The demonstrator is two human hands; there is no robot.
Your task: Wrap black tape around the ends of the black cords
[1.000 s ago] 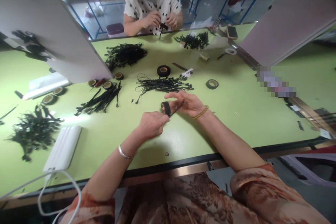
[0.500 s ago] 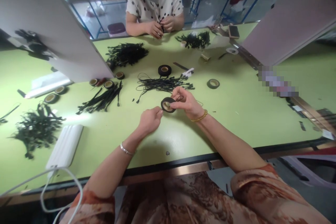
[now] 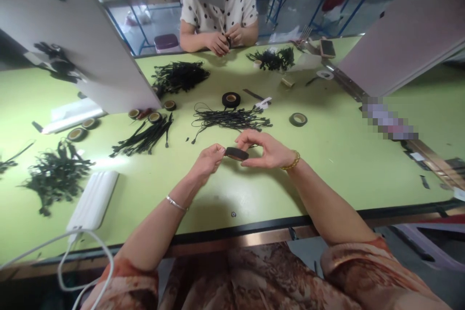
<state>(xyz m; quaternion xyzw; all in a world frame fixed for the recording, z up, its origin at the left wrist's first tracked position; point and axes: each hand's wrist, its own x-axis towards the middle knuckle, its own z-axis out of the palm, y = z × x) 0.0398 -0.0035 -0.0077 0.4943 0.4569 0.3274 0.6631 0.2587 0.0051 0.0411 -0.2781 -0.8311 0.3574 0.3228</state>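
A roll of black tape (image 3: 237,154) is tilted nearly edge-on above the green table, between my two hands. My right hand (image 3: 271,151) curves around its right side, thumb at the near edge and fingers behind, holding it loosely. My left hand (image 3: 208,161) is closed in a pinch at the roll's left edge; what lies between its fingertips is too small to make out. Just beyond my hands lies a bundle of thin black cables (image 3: 228,118). Another black tape roll (image 3: 231,100) rests behind that bundle, and a further tape roll (image 3: 298,119) lies to the right.
Bundles of black cables (image 3: 147,135) and several tape rolls (image 3: 155,117) lie to the left, near a white power strip (image 3: 93,201) with a white cord. Upright panels (image 3: 119,58) flank the table (image 3: 327,174). Across it, a person in a dotted top (image 3: 220,14) works with both hands.
The tape roll has turned from showing its open centre to nearly edge-on. My right thumb has come out of its core, and the right hand has opened wider around it.
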